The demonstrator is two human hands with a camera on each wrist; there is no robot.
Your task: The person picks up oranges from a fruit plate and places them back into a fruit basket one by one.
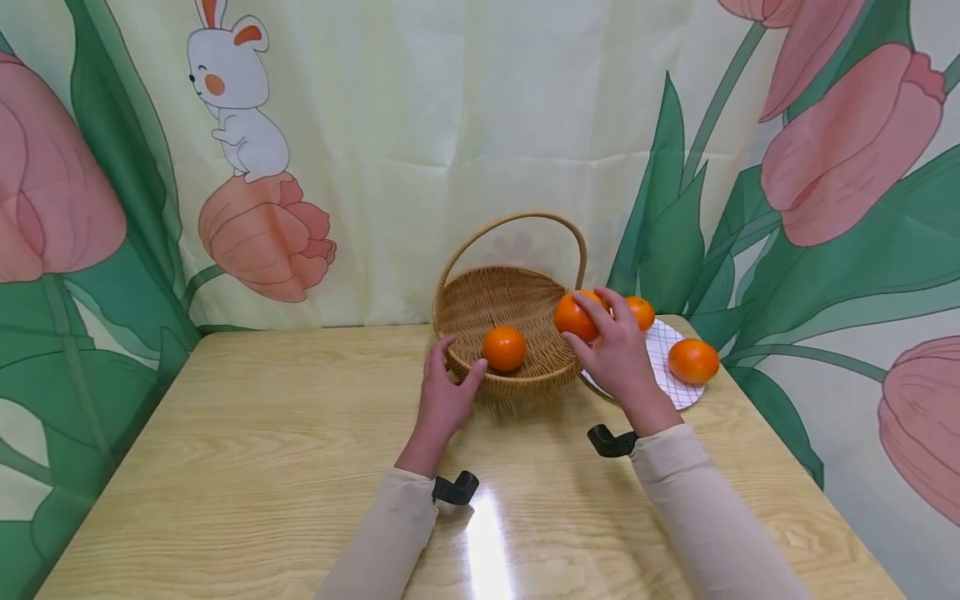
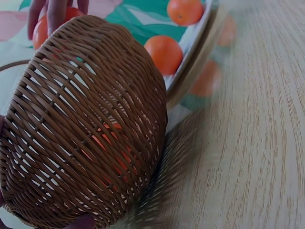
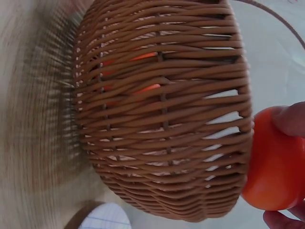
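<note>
A wicker basket (image 1: 517, 383) with an arched handle stands at the back of the table, with one orange (image 1: 504, 348) lying inside. At its front left rim is my left hand (image 1: 444, 398), which holds the basket lightly, thumb at the rim and fingers along the outer side. My right hand (image 1: 618, 354) grips another orange (image 1: 573, 317) at the basket's right rim, fingers over its top and thumb on the near side. In the right wrist view this held orange (image 3: 274, 164) overlaps the rim. Through the weave the orange inside shows in part.
Right of the basket, a plate (image 1: 663, 342) with a checked white surface carries an orange (image 1: 693, 361) near its edge and another orange (image 1: 639, 312) behind my right hand. A printed curtain (image 1: 390, 167) hangs behind the wooden table (image 1: 300, 417).
</note>
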